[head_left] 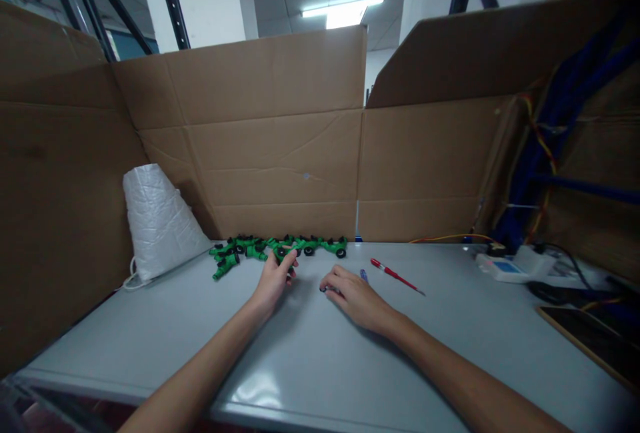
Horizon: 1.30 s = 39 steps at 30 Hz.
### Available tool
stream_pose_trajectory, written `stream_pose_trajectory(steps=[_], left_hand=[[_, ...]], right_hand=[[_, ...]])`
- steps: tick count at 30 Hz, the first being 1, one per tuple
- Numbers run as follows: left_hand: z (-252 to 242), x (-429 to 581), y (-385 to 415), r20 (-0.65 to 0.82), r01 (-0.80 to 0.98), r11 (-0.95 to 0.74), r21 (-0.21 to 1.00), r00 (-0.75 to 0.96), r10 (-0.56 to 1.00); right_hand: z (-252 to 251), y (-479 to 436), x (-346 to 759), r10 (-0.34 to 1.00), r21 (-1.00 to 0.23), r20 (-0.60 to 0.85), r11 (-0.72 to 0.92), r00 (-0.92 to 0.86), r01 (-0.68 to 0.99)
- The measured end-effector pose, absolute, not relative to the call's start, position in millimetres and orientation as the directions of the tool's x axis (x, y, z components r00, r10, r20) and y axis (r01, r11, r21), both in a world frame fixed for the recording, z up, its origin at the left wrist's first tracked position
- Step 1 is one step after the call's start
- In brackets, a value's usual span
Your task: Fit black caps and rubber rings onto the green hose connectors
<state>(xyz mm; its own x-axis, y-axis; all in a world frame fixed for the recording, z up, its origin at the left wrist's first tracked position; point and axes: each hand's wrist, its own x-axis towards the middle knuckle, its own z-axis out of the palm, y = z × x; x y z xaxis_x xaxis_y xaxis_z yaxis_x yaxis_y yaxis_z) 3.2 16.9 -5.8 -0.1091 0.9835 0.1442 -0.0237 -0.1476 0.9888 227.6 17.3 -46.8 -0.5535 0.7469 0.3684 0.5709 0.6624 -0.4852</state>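
My left hand (274, 278) is closed on a green toy piece (281, 253) with black wheels, in front of the row of similar green pieces (240, 246) along the back of the table. To its right, my right hand (350, 291) rests low over the tabletop, its thumb and fingers pinched on a small dark part (323, 289). Just behind that hand lies a small blue object (363, 275), partly hidden. A red screwdriver (397, 277) lies on the table to the right.
Cardboard walls (280, 159) enclose the grey table (310, 366) at the back and sides. A white padded bag (160, 226) stands at the back left. A white power strip (505, 267), cables and a dark flat board (590, 339) are on the right.
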Motion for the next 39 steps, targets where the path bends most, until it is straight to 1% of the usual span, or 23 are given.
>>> stream_pose_trajectory(steps=[14, 20, 25, 39], left_hand=[[-4.9, 4.3, 15.3, 0.141, -0.016, -0.143, 0.99, -0.083, 0.987], [-5.5, 4.0, 16.8, 0.177, 0.023, -0.176, 0.984, -0.07, 0.982], [-5.4, 4.5, 16.9, 0.198, 0.044, -0.195, 0.98, -0.069, 0.978], [-8.0, 2.3, 19.3, 0.165, 0.078, -0.162, 0.984, -0.036, 0.986]], right_hand=[[-47.4, 18.2, 228.6, 0.765, -0.5, 0.361, 0.642, -0.534, 0.582], [-47.6, 19.9, 228.9, 0.747, -0.47, 0.349, 0.662, -0.566, 0.583], [-47.2, 21.0, 229.7, 0.748, -0.483, 0.357, 0.66, -0.56, 0.575], [-45.1, 18.1, 228.1, 0.759, -0.519, 0.374, 0.648, -0.533, 0.558]])
